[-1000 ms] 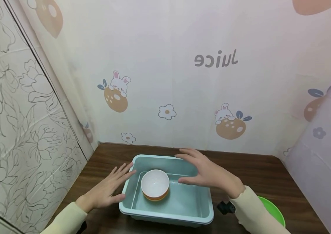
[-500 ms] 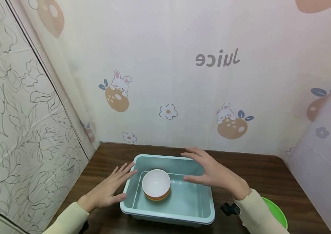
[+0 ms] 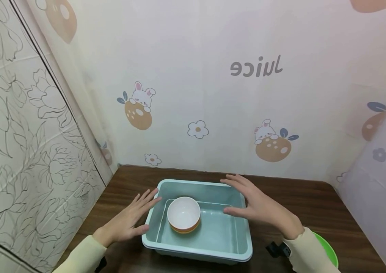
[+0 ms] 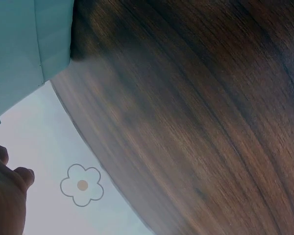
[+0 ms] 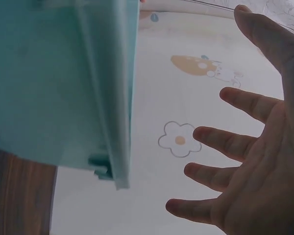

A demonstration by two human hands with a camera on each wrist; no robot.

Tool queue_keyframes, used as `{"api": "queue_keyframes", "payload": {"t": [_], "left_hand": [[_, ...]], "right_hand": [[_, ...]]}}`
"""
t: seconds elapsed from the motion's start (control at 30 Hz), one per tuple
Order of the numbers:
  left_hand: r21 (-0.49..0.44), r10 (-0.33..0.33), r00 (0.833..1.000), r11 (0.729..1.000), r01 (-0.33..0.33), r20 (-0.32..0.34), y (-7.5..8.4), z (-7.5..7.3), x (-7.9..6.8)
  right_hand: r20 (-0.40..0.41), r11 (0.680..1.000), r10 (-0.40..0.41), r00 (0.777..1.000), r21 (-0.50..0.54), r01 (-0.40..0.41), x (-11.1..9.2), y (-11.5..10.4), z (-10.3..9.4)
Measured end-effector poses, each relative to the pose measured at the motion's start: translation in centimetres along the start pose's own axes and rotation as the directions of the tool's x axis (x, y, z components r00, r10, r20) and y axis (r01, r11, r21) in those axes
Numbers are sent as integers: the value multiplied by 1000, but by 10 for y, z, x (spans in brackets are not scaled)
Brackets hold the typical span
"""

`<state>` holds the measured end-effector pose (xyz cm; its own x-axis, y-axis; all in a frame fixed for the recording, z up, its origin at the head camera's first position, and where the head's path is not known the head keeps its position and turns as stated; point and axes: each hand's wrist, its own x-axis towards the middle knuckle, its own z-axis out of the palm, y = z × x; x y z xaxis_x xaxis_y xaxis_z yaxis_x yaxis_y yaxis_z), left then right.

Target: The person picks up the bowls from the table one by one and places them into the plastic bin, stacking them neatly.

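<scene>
A pale blue-green plastic basin (image 3: 213,235) stands on the wooden table, its rim looking doubled. Inside it, on the left, sits a small stack of bowls, the top one white inside (image 3: 184,213) with an orange one (image 3: 187,229) below. My left hand (image 3: 129,220) hovers by the basin's left rim, fingers spread; whether it touches the rim I cannot tell. Above the basin's right side is my right hand (image 3: 258,201), its fingers extended and holding nothing. In the right wrist view those spread fingers (image 5: 230,142) are apart from the basin wall (image 5: 108,98).
A green bowl or plate (image 3: 327,248) lies at the right, partly hidden by the right sleeve. The dark wooden table (image 3: 302,197) ends at a patterned cloth wall (image 3: 200,76). Another cloth with flower drawings (image 3: 36,151) hangs at the left.
My right hand has moved rightward, away from the bowls and toward the basin's right rim. The left hand stays by the left rim. The whole view has shifted slightly.
</scene>
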<state>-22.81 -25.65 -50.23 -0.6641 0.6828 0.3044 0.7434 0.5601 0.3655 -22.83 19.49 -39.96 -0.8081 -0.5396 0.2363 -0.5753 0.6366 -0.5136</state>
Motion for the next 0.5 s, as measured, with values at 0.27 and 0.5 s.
{"api": "queue_keyframes", "payload": {"t": [0.27, 0.5], "left_hand": [[-15, 7, 1000, 1000, -8, -28, -1, 3, -1], [-12, 15, 999, 1000, -15, -33, -2, 3, 0]], "right_hand": [[1, 997, 75, 997, -15, -75, -16, 7, -2], [-17, 998, 43, 999, -47, -43, -29, 15, -4]]}}
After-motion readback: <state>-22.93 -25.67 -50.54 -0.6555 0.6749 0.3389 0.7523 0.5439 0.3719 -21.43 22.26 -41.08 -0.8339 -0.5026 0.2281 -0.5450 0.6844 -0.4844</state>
